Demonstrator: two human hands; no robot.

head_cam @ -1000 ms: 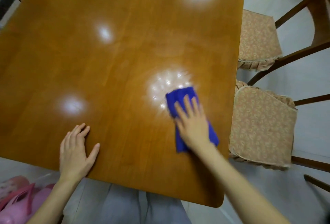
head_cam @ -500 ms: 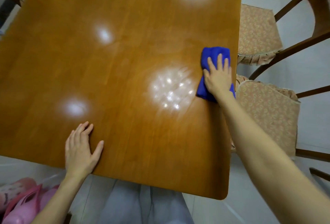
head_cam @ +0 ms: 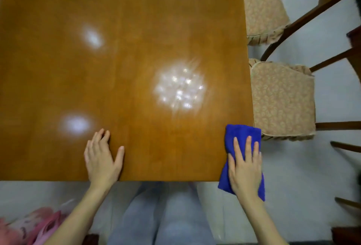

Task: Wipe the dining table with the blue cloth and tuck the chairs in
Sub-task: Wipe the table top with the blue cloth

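1. Two hands down on the table [head_cam: 136, 49]: left hand [head_cam: 103, 158] flat with fingers spread, resting on bare wood by the near edge, holding nothing.
2. Right hand [head_cam: 244, 168] flat as well, straight fingers pressing the blue cloth [head_cam: 242, 133] onto the near right corner, folded and overhanging both edges there.
3. Soft, light and limp, so likely to bunch or slip off the corner; best pinned mid-fold under the whole palm.
4. Probably slick going over such glossy wood.
5. Near chair [head_cam: 283, 100] and far chair [head_cam: 261, 10] along the right edge, seats not yet tucked under; stiff and heavier, best taken by the wooden backs.
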